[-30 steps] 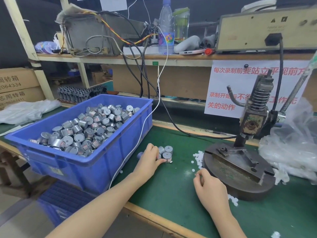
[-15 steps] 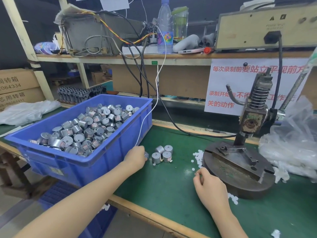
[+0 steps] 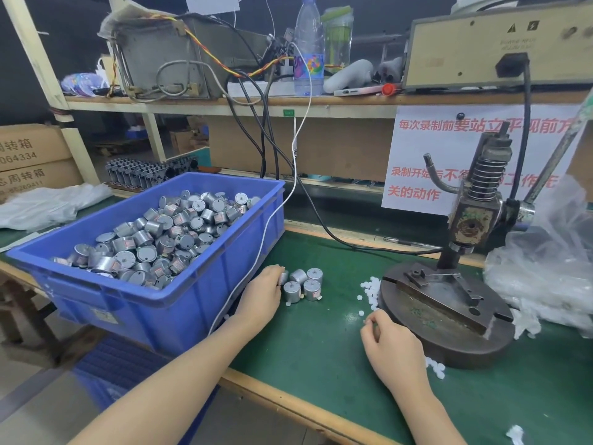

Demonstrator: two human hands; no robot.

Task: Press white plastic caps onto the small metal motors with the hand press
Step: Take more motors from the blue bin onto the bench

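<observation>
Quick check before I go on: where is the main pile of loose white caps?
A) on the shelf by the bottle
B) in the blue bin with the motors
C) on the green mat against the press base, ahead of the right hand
C: the white caps lie on the green mat against the round press base, just beyond the right hand.

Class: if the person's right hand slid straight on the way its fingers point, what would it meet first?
Most likely the loose small white plastic cap just beyond the right hand, then the cap pile by the round metal press base. Depth is hard to judge.
</observation>
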